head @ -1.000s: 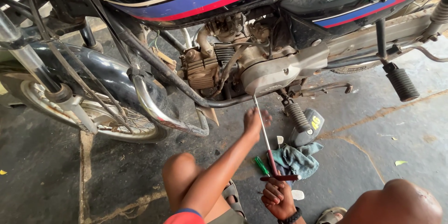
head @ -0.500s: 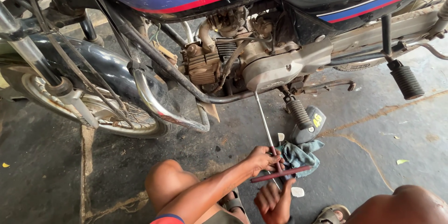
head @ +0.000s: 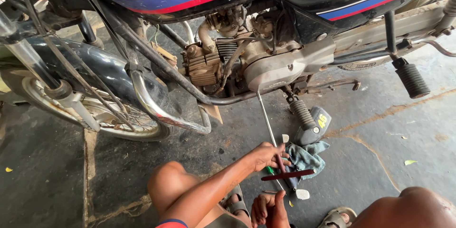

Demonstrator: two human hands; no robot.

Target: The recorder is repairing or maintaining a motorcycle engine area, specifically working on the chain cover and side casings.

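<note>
A long T-handle wrench (head: 267,123) runs from the underside of the motorcycle engine (head: 270,69) down to its dark red cross handle (head: 288,175). My left hand (head: 267,155) is closed around the steel shaft just above that handle. Lower down, between my knees, my right hand (head: 267,209) holds nothing; its fingers point up, just below the handle and off it. A green-handled screwdriver (head: 270,169) lies on the floor under my left hand.
A blue-green rag (head: 308,157) and a grey cap with yellow marks (head: 314,126) lie beside the footpeg (head: 301,113). The chrome crash guard (head: 159,114) and front wheel (head: 121,126) are to the left. The kick lever's rubber pedal (head: 411,80) sticks out at the right.
My left hand came down from the air near the engine and closed on the wrench shaft. My right hand let go of the red handle and dropped lower.
</note>
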